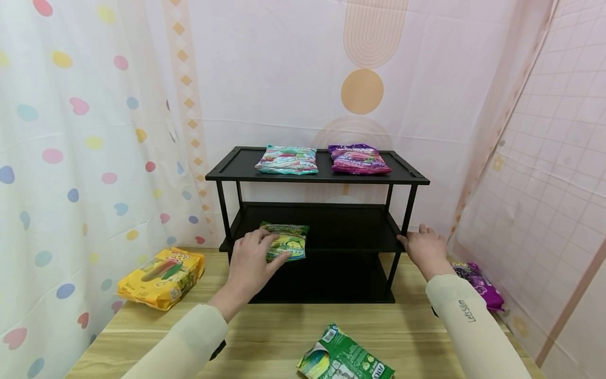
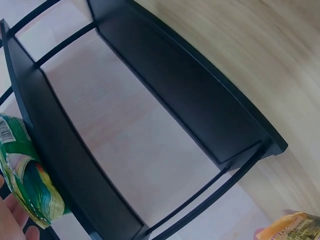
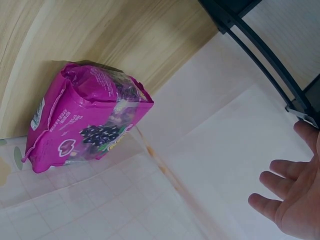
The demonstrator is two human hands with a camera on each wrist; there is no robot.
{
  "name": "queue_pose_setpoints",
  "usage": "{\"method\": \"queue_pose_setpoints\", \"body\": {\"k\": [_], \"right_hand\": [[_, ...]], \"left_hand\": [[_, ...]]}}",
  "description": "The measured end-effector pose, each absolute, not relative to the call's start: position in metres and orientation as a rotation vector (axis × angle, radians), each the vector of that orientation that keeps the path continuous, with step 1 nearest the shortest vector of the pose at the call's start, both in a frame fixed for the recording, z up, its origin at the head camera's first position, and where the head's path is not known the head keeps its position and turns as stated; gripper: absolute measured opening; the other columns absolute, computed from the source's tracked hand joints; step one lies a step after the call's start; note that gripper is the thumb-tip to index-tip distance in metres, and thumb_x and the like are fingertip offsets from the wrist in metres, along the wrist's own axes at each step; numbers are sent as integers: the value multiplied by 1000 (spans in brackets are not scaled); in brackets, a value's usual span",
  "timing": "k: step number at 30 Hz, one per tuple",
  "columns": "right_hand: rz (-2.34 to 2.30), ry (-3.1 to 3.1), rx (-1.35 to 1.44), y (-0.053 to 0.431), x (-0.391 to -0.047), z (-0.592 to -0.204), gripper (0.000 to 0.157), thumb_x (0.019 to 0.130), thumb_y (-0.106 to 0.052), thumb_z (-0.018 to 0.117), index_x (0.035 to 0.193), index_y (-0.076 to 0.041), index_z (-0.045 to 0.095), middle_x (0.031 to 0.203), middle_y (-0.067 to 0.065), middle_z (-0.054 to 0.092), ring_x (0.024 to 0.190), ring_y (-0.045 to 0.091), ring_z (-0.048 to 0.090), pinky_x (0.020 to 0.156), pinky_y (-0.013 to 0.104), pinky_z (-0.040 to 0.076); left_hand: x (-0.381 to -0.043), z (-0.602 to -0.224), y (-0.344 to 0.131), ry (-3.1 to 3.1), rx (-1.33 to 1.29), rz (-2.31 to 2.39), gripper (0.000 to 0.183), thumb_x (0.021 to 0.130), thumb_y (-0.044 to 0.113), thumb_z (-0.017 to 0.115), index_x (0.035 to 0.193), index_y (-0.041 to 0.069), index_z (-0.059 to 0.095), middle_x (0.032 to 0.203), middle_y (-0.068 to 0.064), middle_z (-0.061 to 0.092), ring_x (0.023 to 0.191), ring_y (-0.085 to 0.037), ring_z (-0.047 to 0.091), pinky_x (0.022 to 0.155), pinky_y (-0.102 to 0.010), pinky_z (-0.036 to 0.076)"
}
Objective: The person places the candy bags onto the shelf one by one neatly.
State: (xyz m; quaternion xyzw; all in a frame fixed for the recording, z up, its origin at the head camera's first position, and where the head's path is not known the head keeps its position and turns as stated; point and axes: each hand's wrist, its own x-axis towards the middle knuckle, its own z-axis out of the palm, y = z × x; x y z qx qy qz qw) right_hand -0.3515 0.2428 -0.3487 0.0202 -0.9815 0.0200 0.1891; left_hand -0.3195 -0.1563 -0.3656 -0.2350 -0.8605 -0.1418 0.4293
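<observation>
My left hand grips a small green and yellow snack bag between thumb and fingers. The bag is held at the front edge of the middle shelf of a black three-tier rack. In the left wrist view, the green bag appears beside a shelf edge, with only some fingertips visible. At the rack's right side, my right hand touches the middle shelf's corner near the post. The right wrist view shows one digit against that corner and the other fingers loosely extended, holding nothing.
On the top shelf lie a teal-and-white bag and a purple-pink bag. A yellow bag sits left of the rack, and a purple grape bag to its right. Another green bag lies on the wooden table in front.
</observation>
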Motion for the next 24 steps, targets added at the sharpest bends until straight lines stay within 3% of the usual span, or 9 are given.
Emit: {"method": "queue_pose_setpoints", "body": {"k": [15,24], "right_hand": [[54,-2759,63,243,-350,-348,45,106,-37,46,116,-2,71,112,28,56,102,45,54,81,62,42],[59,-2758,62,243,-351,-348,45,106,-37,46,115,-2,72,112,28,56,101,45,54,81,61,43]], "left_hand": [[-320,-380,-161,-1941,-799,-127,48,75,35,87,112,10,70,111,-14,64,99,-33,63,83,-51,49],[-323,-386,-163,-1836,-870,-98,38,73,14,90,105,11,71,105,-11,65,93,-31,64,78,-47,52]]}}
